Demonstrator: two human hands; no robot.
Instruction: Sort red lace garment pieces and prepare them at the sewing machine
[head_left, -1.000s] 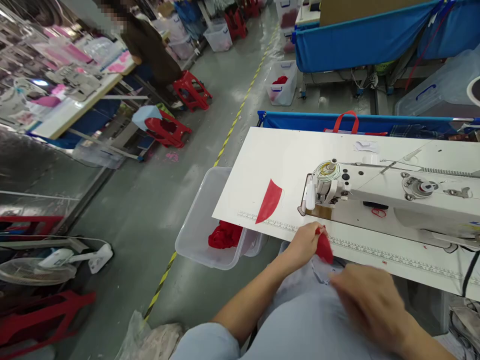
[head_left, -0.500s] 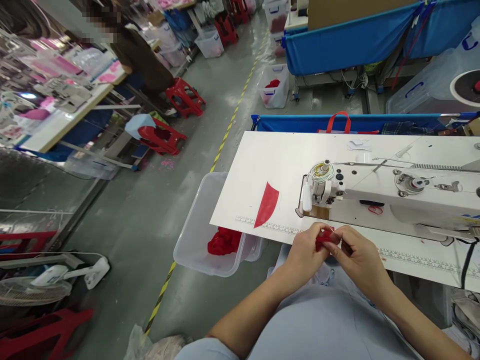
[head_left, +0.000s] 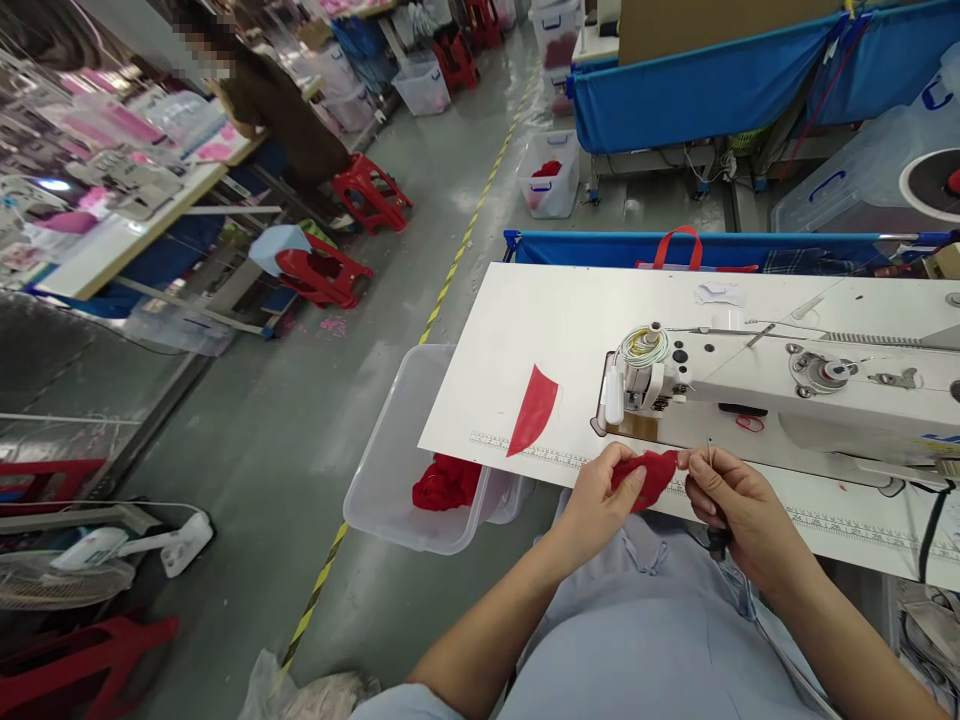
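Observation:
Over the front edge of the sewing table, my left hand [head_left: 606,490] is closed on a small piece of red cloth [head_left: 654,478], pinched between thumb and fingers. My right hand [head_left: 731,490] is just to the right, with its thumb and forefinger together at the cloth's right end. In its curled fingers it holds a thin black-handled tool [head_left: 718,543]; a slim metal tip points up above the knuckles, and its exact kind is hidden. A curved red fabric panel [head_left: 534,410] lies flat on the white table [head_left: 499,330], left of the sewing machine [head_left: 750,375].
Below the table's left end stands a clear plastic bin [head_left: 375,470] holding red cloth. Red-handled snips [head_left: 748,423] lie under the machine arm. A floor fan [head_left: 97,570] is at lower left. A person [head_left: 289,110] stands by red stools [head_left: 371,190] across the aisle.
My hands have moved apart, and more of the red cloth shows between them. My right hand has shifted right and turned, bringing the black-handled tool into sight.

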